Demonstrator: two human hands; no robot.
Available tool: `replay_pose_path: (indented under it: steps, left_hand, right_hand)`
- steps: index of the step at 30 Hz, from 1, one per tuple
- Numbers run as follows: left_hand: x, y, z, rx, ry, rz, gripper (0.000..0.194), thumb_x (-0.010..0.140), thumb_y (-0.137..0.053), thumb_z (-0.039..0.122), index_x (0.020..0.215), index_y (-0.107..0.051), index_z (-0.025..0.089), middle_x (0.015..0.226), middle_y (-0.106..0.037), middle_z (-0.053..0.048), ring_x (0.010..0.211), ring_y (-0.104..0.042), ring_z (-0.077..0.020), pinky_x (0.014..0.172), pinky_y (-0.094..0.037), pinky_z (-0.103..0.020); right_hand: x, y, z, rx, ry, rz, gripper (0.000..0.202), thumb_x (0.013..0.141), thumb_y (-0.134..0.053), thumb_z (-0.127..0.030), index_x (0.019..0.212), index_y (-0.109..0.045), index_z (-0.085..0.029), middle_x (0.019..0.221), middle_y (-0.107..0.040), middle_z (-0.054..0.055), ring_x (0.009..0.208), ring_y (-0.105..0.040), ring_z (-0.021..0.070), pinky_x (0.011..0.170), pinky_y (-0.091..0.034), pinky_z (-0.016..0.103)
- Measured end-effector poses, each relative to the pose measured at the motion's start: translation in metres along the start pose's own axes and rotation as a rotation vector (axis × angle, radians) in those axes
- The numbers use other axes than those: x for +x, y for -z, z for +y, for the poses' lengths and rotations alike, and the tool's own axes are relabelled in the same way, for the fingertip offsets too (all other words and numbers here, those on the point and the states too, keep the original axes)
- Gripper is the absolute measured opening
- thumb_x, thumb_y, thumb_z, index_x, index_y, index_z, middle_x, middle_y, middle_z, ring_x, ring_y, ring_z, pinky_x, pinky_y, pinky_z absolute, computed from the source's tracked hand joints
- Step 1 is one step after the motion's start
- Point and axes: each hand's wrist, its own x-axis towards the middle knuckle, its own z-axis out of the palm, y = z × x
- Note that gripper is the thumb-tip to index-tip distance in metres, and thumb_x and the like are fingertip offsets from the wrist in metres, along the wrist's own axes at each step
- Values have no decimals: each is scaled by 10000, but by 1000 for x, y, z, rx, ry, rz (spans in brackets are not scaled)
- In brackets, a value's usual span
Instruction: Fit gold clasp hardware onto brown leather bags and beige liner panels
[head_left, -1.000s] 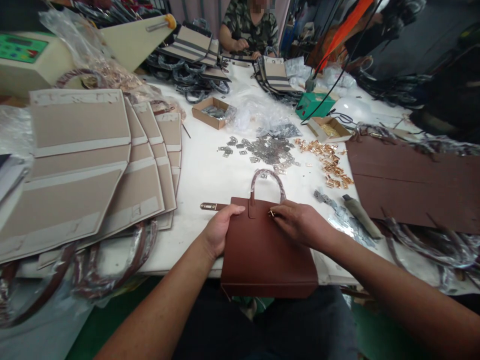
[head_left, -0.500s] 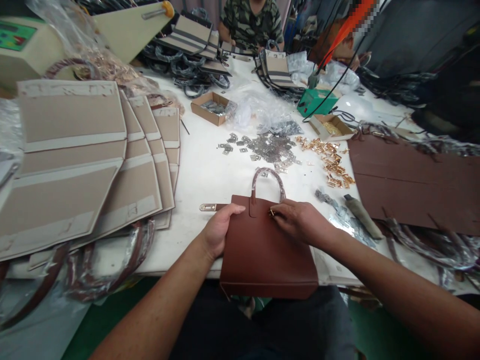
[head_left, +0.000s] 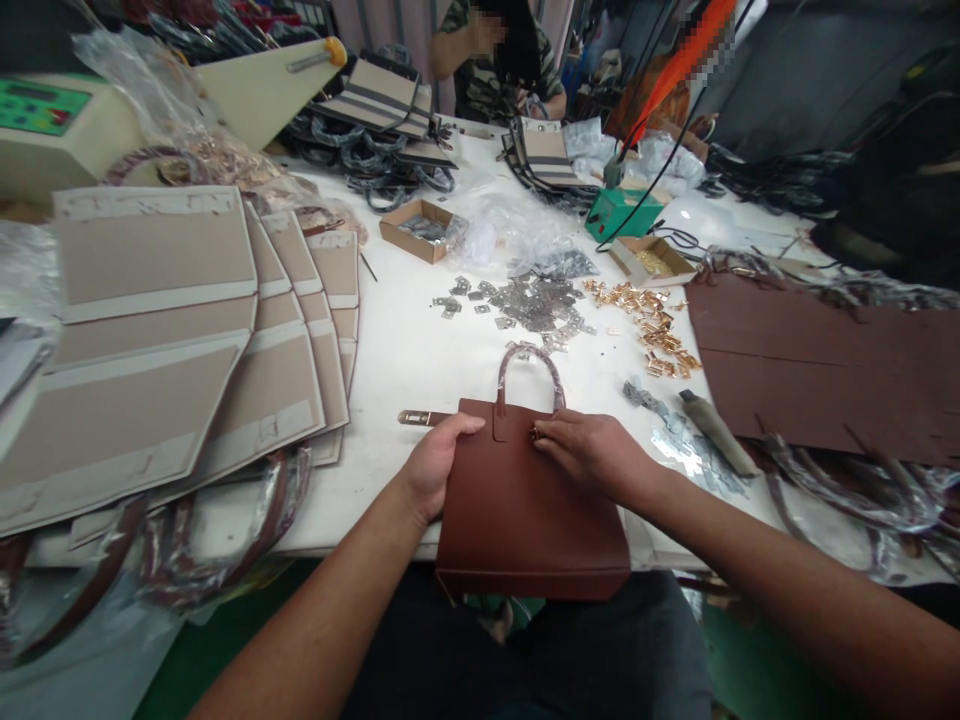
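A brown leather handbag (head_left: pixel 525 510) leans against the table's front edge above my lap, its plastic-wrapped handle (head_left: pixel 527 352) standing up at the top. My left hand (head_left: pixel 439 465) grips the bag's left side, thumb on the front face and fingers hidden behind. A strap with a gold metal end plate (head_left: pixel 416 417) sticks out to the left beside that hand. On the upper front face, right of the handle's base, my right hand (head_left: pixel 589 450) pinches a small gold metal fitting (head_left: pixel 535 433) against the leather. The fingers cover most of the fitting.
Metal plates (head_left: pixel 536 303) and gold fittings (head_left: pixel 660 335) lie scattered beyond the bag. Flat beige-lined bag panels (head_left: pixel 150 330) are stacked left; brown leather panels (head_left: pixel 825 350) lie right. A green box (head_left: pixel 621 213) stands farther back. Across the table sits another person (head_left: pixel 472 80).
My right fingers have closed farther over the gold fitting at the bag's face. The view has shifted slightly. The person opposite has raised a hand.
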Motion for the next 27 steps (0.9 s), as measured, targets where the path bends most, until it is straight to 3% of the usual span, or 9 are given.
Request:
replay_pose_path:
  steps: [12, 16, 23, 27]
  left_hand:
    - [1, 1, 0, -6, -5, -2, 450, 884, -546, 249, 1228, -719, 16, 1059, -792, -203, 1010, -769, -328, 977, -581, -429]
    - [1, 1, -1, 17, 1, 14, 447, 892, -543, 259, 1214, -724, 8, 1053, -792, -205, 990, -773, -323, 943, -592, -415]
    - [1, 1, 0, 14, 10, -14, 442, 885, -551, 252, 1207, -726, 5, 1060, -791, -206, 1000, -771, -331, 967, -585, -429]
    - [1, 1, -1, -11, 0, -31, 426, 882, -550, 235, 1197, -730, 10, 1045, -795, -198, 1020, -769, -325, 981, -581, -420]
  right_hand:
    - [1, -10, -2, -42, 1, 70, 316, 1121, -452, -348, 1098, -737, -213, 992, -722, 78, 824, -662, 198, 730, -445, 299]
    - [0, -7, -2, -30, 34, 34, 308, 1128, -433, -326, 1128, -718, -211, 1067, -726, 93, 869, -668, 207, 751, -455, 302]
    - [7, 7, -13, -222, 18, -96, 253, 1106, -461, -284, 1064, -695, -198, 944, -707, 71, 736, -621, 191, 636, -351, 318]
    - [10, 7, -20, -287, 2, -70, 239, 1082, -488, -290, 978, -682, -198, 888, -693, 60, 684, -594, 186, 608, -291, 338]
